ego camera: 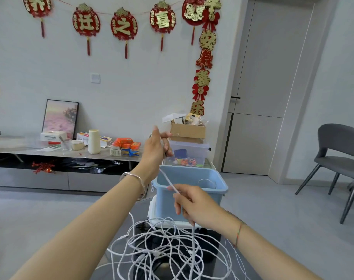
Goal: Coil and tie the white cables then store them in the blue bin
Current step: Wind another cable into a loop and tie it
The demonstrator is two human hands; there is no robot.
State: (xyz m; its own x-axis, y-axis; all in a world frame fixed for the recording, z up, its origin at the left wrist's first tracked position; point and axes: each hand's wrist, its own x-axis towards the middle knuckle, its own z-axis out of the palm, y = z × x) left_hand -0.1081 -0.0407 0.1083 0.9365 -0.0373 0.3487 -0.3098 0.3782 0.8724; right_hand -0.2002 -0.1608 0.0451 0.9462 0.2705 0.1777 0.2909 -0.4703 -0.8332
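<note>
Left hand (155, 151) and right hand (195, 208) fingers pinch one thin white cable (168, 179) over the light-blue plastic bin (164, 201); tangle of white cables (156, 254) before it awaits coiling.

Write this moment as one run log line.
left hand: holds white cable, raised | right hand: pinches it lower | other cables: tangled below | blue bin: behind hands
</note>
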